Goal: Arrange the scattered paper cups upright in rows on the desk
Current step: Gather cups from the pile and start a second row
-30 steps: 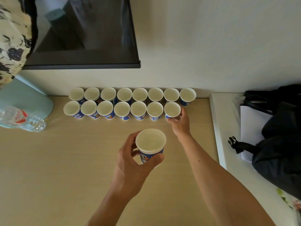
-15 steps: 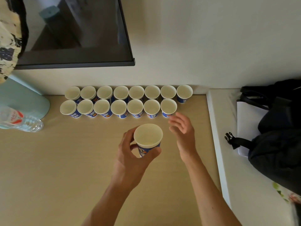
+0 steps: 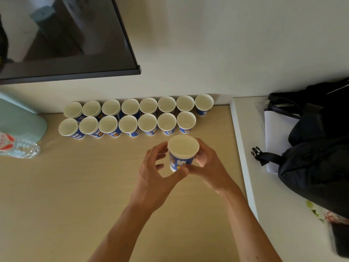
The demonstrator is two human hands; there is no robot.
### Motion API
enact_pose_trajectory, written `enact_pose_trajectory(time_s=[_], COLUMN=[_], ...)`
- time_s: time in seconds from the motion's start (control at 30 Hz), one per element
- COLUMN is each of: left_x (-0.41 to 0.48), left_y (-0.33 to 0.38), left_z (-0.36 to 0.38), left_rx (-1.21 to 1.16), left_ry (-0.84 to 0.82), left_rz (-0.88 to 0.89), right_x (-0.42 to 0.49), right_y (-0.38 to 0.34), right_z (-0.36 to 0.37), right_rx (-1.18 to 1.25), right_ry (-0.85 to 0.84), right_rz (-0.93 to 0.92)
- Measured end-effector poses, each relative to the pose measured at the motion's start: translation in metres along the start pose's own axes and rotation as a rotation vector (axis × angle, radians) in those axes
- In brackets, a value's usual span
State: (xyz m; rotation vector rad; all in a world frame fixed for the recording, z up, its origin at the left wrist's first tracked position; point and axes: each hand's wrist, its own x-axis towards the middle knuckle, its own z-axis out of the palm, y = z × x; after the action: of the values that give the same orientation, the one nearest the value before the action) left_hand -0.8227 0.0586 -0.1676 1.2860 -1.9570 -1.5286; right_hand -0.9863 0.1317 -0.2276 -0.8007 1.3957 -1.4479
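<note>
wooden desk fills my view. i see one paper cup upright, near the front row's right end. the right hand and left hand curl round its sides, though the left fingertips may only brush it. two rows of cups line the wall, and a black bag lies to the right.
</note>
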Motion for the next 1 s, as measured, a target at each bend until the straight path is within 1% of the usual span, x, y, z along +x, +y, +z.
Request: enact_pose_trajectory(time_s=[0.1,0.17,0.23,0.3,0.4,0.57,0.8,1.0], left_x=[-0.001,-0.002,-0.003,-0.006,-0.009,-0.013,-0.013,-0.015], left_y=[-0.003,-0.005,-0.008,-0.010,-0.013,-0.016,-0.017,-0.021], left_z=[-0.003,-0.005,-0.006,-0.006,-0.007,-0.008,-0.012,-0.015], left_rx=[-0.009,-0.022,-0.034,-0.043,-0.039,-0.072,-0.102,-0.108], left_ry=[0.033,0.050,0.062,0.070,0.069,0.058,0.087,0.089], left_rz=[-0.045,-0.067,-0.094,-0.118,-0.139,-0.165,-0.154,-0.140], right_x=[0.014,0.025,0.038,0.051,0.072,0.099,0.113,0.119], right_y=[0.014,0.028,0.043,0.057,0.070,0.083,0.091,0.097], right_z=[-0.016,-0.027,-0.038,-0.049,-0.060,-0.069,-0.066,-0.067], right_rx=[-0.034,-0.049,-0.096,-0.180,-0.275,-0.375,-0.418,-0.409], right_ry=[0.273,0.426,0.524,0.579,0.609,0.607,0.638,0.645], right_rz=[0.015,0.041,0.066,0.072,0.089,0.089,0.086,0.102])
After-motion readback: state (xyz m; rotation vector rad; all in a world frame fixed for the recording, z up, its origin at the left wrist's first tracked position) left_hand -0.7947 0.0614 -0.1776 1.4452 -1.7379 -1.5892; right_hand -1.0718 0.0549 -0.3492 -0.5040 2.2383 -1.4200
